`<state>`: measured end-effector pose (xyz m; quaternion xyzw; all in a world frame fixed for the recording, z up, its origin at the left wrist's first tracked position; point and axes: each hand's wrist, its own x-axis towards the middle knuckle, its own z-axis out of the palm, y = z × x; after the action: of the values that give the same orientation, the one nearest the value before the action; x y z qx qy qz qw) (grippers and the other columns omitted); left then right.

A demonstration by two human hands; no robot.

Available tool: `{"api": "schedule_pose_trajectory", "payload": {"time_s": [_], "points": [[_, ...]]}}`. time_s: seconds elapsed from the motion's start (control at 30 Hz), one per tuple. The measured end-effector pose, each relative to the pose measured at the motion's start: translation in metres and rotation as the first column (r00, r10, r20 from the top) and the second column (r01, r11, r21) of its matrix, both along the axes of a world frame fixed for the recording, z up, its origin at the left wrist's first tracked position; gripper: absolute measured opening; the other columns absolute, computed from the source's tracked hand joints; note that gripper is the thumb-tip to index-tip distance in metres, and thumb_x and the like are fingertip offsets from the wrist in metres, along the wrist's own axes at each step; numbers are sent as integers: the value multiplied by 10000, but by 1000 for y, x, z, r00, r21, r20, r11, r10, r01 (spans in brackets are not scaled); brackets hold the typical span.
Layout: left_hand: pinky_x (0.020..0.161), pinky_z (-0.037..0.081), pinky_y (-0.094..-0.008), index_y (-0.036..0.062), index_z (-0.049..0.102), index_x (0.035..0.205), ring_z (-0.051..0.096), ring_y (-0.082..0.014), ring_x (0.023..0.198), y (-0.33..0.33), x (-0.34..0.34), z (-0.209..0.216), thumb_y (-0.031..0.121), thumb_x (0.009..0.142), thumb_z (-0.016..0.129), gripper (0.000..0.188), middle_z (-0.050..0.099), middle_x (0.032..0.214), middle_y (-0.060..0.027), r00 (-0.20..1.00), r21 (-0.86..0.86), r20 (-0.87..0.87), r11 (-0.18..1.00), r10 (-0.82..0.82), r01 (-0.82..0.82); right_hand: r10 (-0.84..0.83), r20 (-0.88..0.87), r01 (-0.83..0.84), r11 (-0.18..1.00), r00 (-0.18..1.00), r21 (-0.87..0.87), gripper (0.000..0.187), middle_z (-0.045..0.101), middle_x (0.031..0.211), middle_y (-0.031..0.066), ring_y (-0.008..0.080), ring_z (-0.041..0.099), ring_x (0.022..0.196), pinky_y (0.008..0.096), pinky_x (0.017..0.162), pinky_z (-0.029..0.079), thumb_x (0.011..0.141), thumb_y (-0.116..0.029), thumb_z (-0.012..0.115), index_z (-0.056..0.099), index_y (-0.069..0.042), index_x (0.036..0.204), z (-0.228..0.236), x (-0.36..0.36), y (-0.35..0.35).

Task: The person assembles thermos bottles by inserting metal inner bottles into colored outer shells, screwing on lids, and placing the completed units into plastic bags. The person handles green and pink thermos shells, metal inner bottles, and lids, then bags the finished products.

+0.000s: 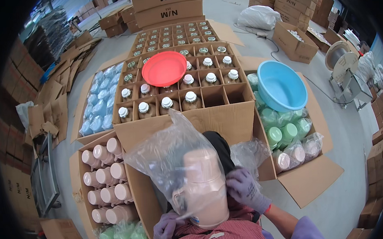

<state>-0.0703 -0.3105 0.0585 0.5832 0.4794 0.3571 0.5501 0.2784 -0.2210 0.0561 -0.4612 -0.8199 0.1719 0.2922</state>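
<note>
A pink vacuum jug rests in my lap, inside a clear plastic bag whose loose part spreads toward the upper left. Its base points toward me, and a handle shows through the film on its left side. At the lower left, my left hand, in a purple glove, is closed at the bag's edge beside the jug. My right hand, gloved alike, has curled fingers against the jug's right side, gripping the film there. Its fingertips are partly hidden.
Ahead stands a divided carton of white-capped bottles, with a red basin on top. Left is a carton of pink jugs and green wrapped ones. A blue basin sits over green jugs on the right.
</note>
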Motion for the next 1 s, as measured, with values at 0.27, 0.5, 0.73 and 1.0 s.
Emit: {"api": "schedule_pose_trajectory", "payload": {"time_s": [0.27, 0.5, 0.73, 1.0], "points": [[990, 458, -334, -5, 701, 1061, 615, -192, 1086, 31, 10, 15, 241, 1050, 479, 332, 693, 1063, -106, 784, -307, 313, 724, -537, 618, 202, 70, -164, 919, 977, -359, 241, 617, 1082, 99, 296, 591, 1074, 435, 1001, 473, 831, -198, 660, 637, -84, 1042, 14, 27, -53], [961, 517, -361, -11, 611, 1286, 648, -222, 1069, 48, 174, 51, 139, 974, 571, 349, 683, 1155, -114, 445, 88, -55, 440, -894, 894, -142, -58, 123, 960, 988, -253, 474, 674, 943, 174, 310, 683, 825, 422, 710, 537, 862, -468, 664, 688, -43, 1071, 83, -22, -49], [908, 533, -368, -8, 625, 1258, 667, -224, 1017, 81, 210, 85, 202, 991, 558, 347, 692, 1121, -122, 166, 41, -22, 165, -986, 985, -262, -104, 161, 813, 959, -559, 496, 699, 848, 195, 341, 692, 752, 413, 713, 542, 848, -487, 623, 708, -35, 1034, 51, -33, -63], [847, 553, -375, -5, 642, 1226, 688, -226, 958, 132, 131, 151, 274, 1009, 543, 367, 703, 1083, -131, 429, -326, -48, 420, -902, 847, -118, -522, -270, 748, 845, -606, 358, 655, 870, 145, 296, 634, 789, 403, 722, 491, 906, -349, 666, 626, 3, 957, 4, -45, -42]]}}
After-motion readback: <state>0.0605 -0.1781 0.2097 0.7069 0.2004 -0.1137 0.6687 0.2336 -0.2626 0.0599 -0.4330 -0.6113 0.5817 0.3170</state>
